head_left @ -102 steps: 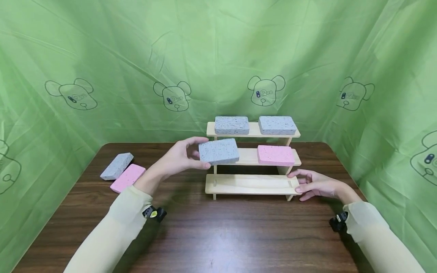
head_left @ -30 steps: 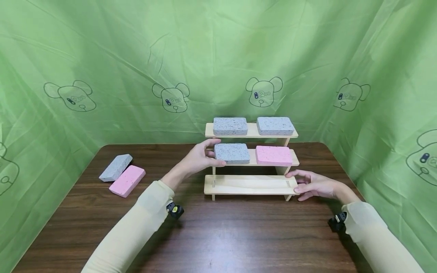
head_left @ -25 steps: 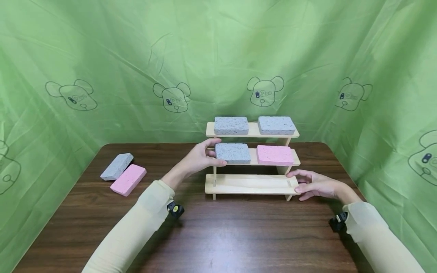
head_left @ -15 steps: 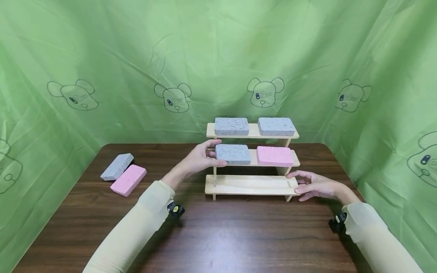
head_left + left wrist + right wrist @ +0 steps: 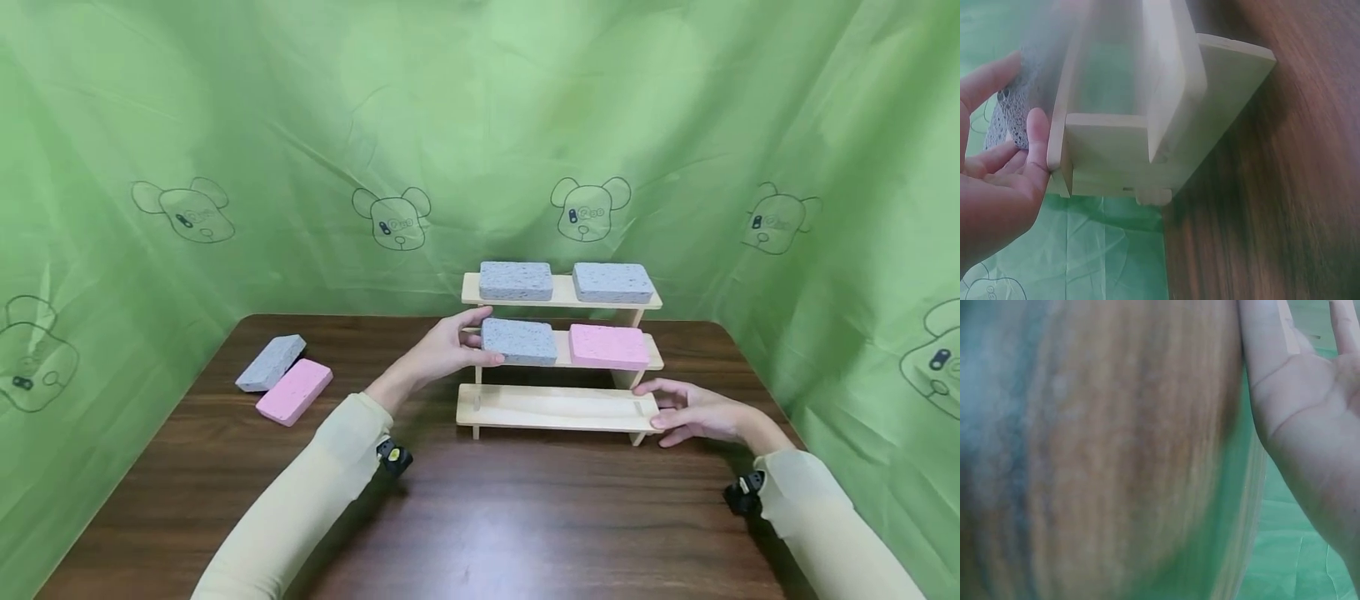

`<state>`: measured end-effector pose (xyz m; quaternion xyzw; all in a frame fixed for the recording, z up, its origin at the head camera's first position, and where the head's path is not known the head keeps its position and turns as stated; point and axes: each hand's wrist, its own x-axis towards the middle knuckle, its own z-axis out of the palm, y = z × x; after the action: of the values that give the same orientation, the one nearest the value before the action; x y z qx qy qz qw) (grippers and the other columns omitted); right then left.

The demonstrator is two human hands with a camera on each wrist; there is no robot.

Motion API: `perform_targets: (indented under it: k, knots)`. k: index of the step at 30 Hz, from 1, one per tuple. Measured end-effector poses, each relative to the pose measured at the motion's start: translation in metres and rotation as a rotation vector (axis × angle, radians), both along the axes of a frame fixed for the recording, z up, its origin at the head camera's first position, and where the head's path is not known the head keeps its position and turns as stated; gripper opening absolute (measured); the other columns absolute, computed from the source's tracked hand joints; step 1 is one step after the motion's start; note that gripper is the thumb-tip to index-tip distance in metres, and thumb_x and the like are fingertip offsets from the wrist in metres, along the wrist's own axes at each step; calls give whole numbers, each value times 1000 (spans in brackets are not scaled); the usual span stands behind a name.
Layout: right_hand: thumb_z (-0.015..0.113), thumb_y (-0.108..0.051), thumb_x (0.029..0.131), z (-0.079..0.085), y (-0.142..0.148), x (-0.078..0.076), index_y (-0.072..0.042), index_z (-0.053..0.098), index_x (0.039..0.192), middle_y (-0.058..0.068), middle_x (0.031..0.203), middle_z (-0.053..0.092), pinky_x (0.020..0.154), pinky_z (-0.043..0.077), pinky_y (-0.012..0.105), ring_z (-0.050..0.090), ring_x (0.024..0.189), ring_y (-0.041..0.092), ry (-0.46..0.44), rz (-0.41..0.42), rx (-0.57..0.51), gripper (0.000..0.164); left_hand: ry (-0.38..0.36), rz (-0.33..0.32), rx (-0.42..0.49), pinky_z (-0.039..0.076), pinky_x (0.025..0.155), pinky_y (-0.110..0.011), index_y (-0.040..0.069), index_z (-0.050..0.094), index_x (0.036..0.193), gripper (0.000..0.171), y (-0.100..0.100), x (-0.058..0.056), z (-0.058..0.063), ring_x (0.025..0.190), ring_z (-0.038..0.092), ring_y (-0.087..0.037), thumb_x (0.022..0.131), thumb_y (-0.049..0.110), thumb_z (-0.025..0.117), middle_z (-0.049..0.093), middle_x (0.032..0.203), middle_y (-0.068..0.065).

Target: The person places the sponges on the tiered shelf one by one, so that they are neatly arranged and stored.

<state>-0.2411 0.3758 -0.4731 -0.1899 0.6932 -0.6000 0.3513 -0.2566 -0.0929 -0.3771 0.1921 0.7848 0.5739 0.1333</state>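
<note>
My left hand (image 5: pixel 444 348) pinches the left end of a grey-blue sponge (image 5: pixel 519 342), thumb in front and fingers behind. This sponge lies flat at the left of the middle shelf of a three-tier wooden stand (image 5: pixel 558 410). In the left wrist view the fingertips press the porous sponge (image 5: pixel 1030 81) just beside the shelf edge. Right of it on the same shelf is a pink sponge (image 5: pixel 608 347). My right hand (image 5: pixel 701 413) grips the right end of the bottom shelf between thumb and fingers; the right wrist view shows mostly blur and the palm (image 5: pixel 1310 394).
Two more grey-blue sponges, a left one (image 5: pixel 516 282) and a right one (image 5: pixel 612 283), sit on the top shelf. At the table's left, a grey-blue sponge (image 5: pixel 271 363) leans by a pink sponge (image 5: pixel 295 392). Green cloth (image 5: pixel 480 125) surrounds the brown table (image 5: pixel 480 517).
Since the oldest frame, my left hand has carried the grey-blue sponge rightward and set it down on the middle shelf. Lately it stays put, still holding it. The right hand keeps its place.
</note>
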Motion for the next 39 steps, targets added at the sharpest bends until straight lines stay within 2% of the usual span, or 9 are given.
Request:
perform_targets:
  k: [5, 9, 15, 22, 30, 32, 36, 39]
  knots:
    - [55, 3, 100, -2, 9, -1, -24, 50, 139, 19, 129, 55, 88, 54, 60, 63, 111, 35, -5, 3, 0, 48, 1, -8, -1, 52, 98, -39, 18, 38, 157, 91, 5, -1, -1, 116, 64, -19, 81, 24, 89, 70, 118, -7]
    - [54, 4, 100, -8, 6, -6, -24, 49, 140, 20, 127, 57, 87, 55, 59, 64, 110, 35, -21, 10, -19, 49, 9, 1, -17, 53, 97, -40, 17, 39, 156, 90, 2, 1, 0, 116, 63, -21, 81, 22, 88, 69, 118, -9]
    - [54, 5, 100, -8, 2, -7, -24, 50, 139, 20, 127, 57, 87, 55, 59, 65, 110, 33, -21, 6, -21, 49, 7, 11, -28, 53, 96, -40, 17, 39, 156, 90, -1, 0, 2, 115, 63, -23, 81, 23, 88, 68, 120, -11]
    - [56, 3, 99, -3, 2, -5, -24, 50, 138, 20, 127, 57, 88, 55, 59, 64, 110, 34, -18, 4, -10, 48, 35, 23, -72, 56, 86, -36, 15, 42, 154, 92, 2, 1, 4, 100, 67, -22, 78, 27, 91, 63, 122, -8]
    - [55, 4, 99, -6, 2, -3, -23, 49, 138, 20, 127, 58, 88, 55, 58, 65, 111, 35, -23, -3, -20, 48, 58, 15, -96, 55, 79, -34, 17, 47, 152, 88, 3, 0, 3, 92, 68, -23, 76, 28, 92, 70, 106, -11]
    - [55, 3, 99, -6, 2, -3, -23, 49, 139, 20, 127, 58, 88, 55, 58, 64, 111, 35, -30, 4, -23, 48, 52, 12, -96, 55, 79, -34, 17, 47, 152, 88, 3, 1, 3, 90, 68, -23, 76, 28, 92, 69, 110, -10]
    - [55, 4, 100, -6, 2, -3, -23, 49, 139, 20, 127, 58, 88, 55, 59, 64, 111, 35, -24, 6, -17, 47, 54, 1, -86, 55, 82, -34, 15, 46, 153, 89, 4, -1, 3, 93, 70, -21, 77, 26, 91, 61, 130, -6]
    - [54, 5, 99, -6, 3, -4, -21, 49, 139, 21, 126, 58, 87, 55, 58, 65, 110, 35, -15, -5, -16, 48, 66, -4, -82, 55, 85, -34, 14, 44, 154, 90, 4, -2, 3, 95, 70, -21, 78, 26, 91, 56, 139, -6]
